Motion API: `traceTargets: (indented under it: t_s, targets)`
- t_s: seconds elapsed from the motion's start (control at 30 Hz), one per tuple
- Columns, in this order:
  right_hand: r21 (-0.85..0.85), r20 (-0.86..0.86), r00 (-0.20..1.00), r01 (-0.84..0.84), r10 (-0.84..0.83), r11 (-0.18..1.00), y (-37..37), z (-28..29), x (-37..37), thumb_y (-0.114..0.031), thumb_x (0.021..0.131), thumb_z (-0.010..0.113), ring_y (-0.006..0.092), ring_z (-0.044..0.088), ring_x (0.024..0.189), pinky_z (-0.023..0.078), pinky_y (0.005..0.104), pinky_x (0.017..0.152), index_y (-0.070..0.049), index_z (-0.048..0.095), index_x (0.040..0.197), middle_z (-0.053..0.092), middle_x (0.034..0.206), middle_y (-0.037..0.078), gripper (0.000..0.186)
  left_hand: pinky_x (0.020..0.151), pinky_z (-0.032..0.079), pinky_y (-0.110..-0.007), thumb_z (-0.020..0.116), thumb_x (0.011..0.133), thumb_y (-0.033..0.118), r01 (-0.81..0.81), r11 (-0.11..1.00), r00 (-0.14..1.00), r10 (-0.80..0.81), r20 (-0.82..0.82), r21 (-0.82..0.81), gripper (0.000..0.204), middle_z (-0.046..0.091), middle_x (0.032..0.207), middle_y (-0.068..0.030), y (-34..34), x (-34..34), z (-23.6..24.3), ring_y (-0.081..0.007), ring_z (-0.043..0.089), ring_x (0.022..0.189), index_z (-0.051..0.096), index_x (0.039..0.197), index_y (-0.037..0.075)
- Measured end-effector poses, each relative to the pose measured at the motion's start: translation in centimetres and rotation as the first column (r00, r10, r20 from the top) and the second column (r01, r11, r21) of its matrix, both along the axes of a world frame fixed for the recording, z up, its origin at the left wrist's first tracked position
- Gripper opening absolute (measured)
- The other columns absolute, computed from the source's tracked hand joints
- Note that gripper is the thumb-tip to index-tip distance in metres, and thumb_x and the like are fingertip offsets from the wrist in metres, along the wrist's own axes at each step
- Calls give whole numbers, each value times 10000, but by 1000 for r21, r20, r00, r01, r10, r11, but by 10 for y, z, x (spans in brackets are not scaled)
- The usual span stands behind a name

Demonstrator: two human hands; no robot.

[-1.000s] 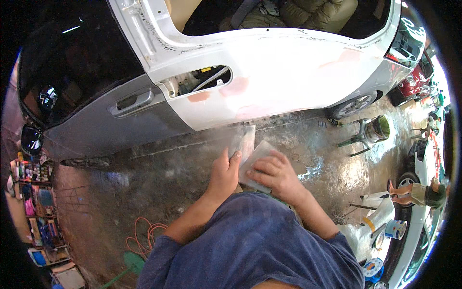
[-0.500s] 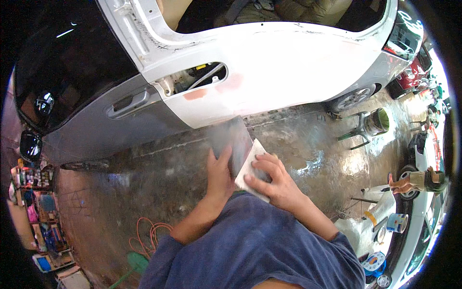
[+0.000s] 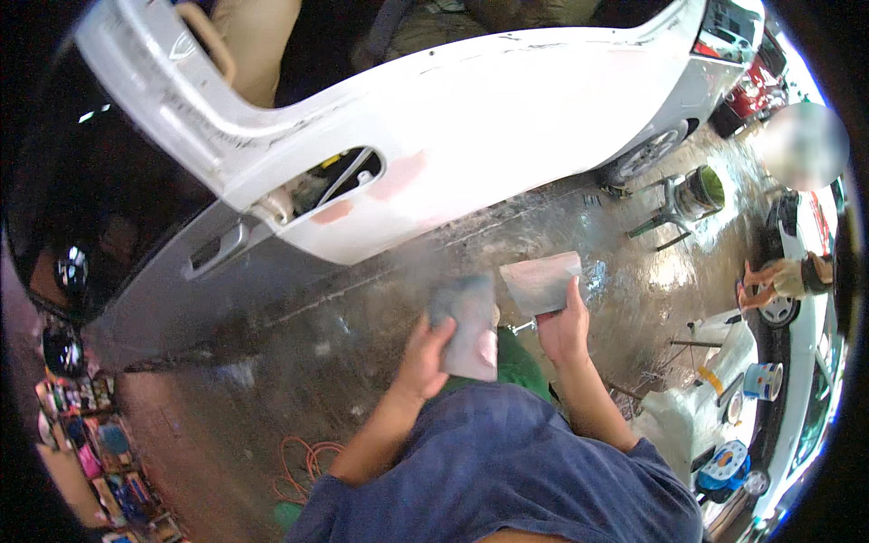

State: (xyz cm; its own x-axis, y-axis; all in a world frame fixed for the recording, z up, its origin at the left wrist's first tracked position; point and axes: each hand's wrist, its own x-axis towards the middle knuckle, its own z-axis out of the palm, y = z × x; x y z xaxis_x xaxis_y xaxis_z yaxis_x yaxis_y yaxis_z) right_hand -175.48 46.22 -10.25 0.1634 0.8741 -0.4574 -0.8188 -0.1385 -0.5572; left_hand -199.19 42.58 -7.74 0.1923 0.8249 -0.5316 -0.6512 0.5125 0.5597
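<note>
My left hand [image 3: 422,358] grips a flat grey board [image 3: 466,317] by its left edge, thumb across its face. A pink smear, like body filler, lies near its lower right. Just to the right, my right hand [image 3: 565,333] holds up a second flat board [image 3: 543,279], pinkish on top and grey lower down, thumb on its right side. The two boards are apart. Beyond them stands a car with a white door panel [image 3: 507,136], with pink filler patches [image 3: 398,174] beside the open handle hole [image 3: 353,172].
A stool [image 3: 665,217] bears a green-rimmed bucket [image 3: 704,192]. At right are a white-covered table [image 3: 674,412], a tin [image 3: 762,381], a blue-and-white reel [image 3: 724,466], another person [image 3: 787,276] and a white car. An orange hose [image 3: 294,457] lies lower left, near crowded shelves [image 3: 109,443].
The two boards, close together before, have come apart. My right hand has moved up and right, turning its board's pinkish face into view. The car appears shifted left and tilted.
</note>
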Motion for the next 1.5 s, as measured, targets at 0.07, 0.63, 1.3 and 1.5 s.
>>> traceTargets:
  t_s: [0.07,0.63,1.3,1.5]
  targets:
    - [-39,-27,1000,-5,4,999,21,-14,-2,-446,1092,425,332,538,1303,423,493,1117,-19,458,1446,543,1420,167,555,1064,483,-425,627,1020,188,128,991,991,-126,36,-49,490,582,1362,-99,7,29,0,-239,575,1241,440,1453,54]
    - [-47,616,313,-901,723,430,56,-271,-27,-612,1045,371,378,580,1251,416,461,1119,42,608,1266,622,1297,256,730,1039,496,-422,629,976,97,269,963,857,-240,-456,-2,471,619,1312,-124,155,41,-53,-250,619,1187,469,1409,5]
    - [115,653,226,-973,723,200,22,-266,-64,-365,948,627,448,666,1046,518,527,899,-80,639,1226,701,1115,244,399,1045,469,-375,623,983,85,377,886,792,-460,-402,-271,439,621,1306,-108,208,83,-109,-221,610,1169,486,1383,-30]
    - [409,727,392,-907,563,103,46,-412,-63,-307,967,600,396,666,1080,517,485,947,-46,624,1266,683,1197,241,397,1051,477,-395,601,986,63,404,866,810,-488,-324,-295,457,606,1326,-133,202,78,-149,-240,612,1190,462,1410,-34]
